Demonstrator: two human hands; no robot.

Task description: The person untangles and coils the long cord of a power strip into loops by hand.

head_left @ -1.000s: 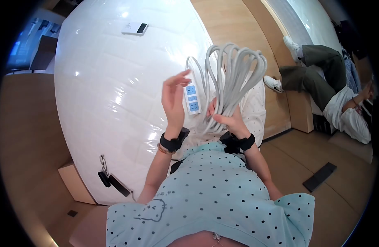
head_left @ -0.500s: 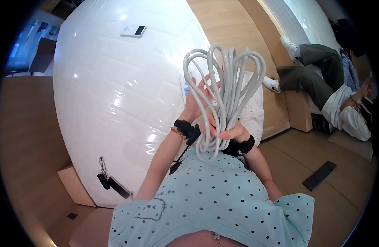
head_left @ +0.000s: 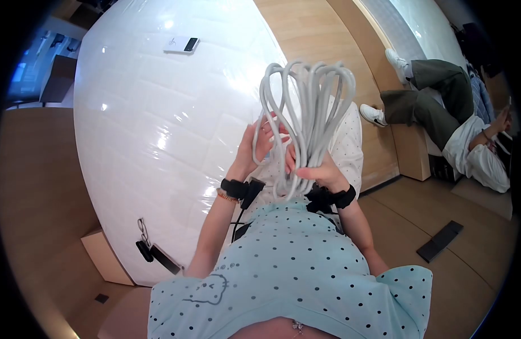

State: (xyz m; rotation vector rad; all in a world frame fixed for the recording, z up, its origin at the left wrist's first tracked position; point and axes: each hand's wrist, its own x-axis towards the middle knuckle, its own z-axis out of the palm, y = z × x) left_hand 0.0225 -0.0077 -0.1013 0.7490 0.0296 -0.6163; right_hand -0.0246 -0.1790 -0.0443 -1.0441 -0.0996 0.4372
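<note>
A thick looped bundle of grey cable (head_left: 314, 107) stands upright in front of my body. My right hand (head_left: 322, 169) is wrapped round the lower part of the bundle, with the thumb across the front. At the bundle's left side is my left hand (head_left: 260, 141), its fingers apart and partly behind the outer loops; it is not seen to grip any cable. The power strip is almost wholly hidden behind my left hand and the loops. Black bands sit on both my wrists.
The plastic-covered mattress (head_left: 141, 113) bears a white box (head_left: 181, 44) at its far side, and glasses (head_left: 142, 229) and a dark phone-like object (head_left: 166, 259) near its lower edge. A seated person (head_left: 447, 113) is at the right. A dark flat piece (head_left: 439, 241) lies on the floor.
The power strip was visible earlier and is now covered. My left hand moved right to the cable, then slightly back left. The loops spread wide, then drew closer together; my right hand kept its hold.
</note>
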